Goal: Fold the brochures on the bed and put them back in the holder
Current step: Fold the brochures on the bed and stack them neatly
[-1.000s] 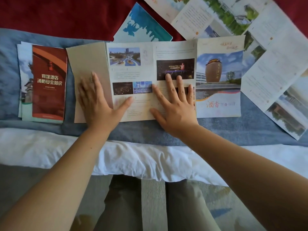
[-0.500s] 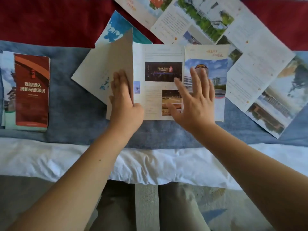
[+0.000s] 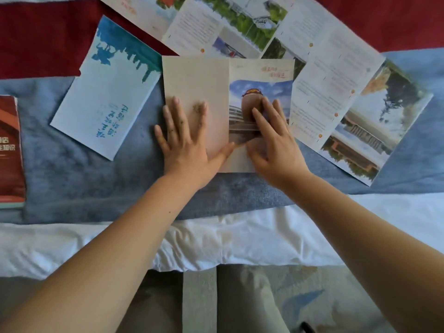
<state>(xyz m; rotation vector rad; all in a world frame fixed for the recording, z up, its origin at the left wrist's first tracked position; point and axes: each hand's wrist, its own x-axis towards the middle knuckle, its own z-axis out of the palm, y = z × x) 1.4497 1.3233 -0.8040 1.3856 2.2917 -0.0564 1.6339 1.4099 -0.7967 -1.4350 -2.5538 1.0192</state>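
Near the bed's front edge, both hands flatten the half-folded brochure (image 3: 199,75).
Left hand (image 3: 186,150) splayed, right hand (image 3: 276,145) fingers together; soft bedding risks a crooked crease.

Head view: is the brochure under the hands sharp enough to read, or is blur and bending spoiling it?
Head view: soft, even daylight, no glare. The folded brochure is blurry, its heading unreadable; the left hand and right hand lying flat on it smear at the fingertips. Wide-angle bending shows at the edges, and the red brochure is cropped at the left.

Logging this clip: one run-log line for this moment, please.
step: folding | left hand: flat on beige panel | right hand: pressing cover panel | brochure: partly folded | holder: unseen
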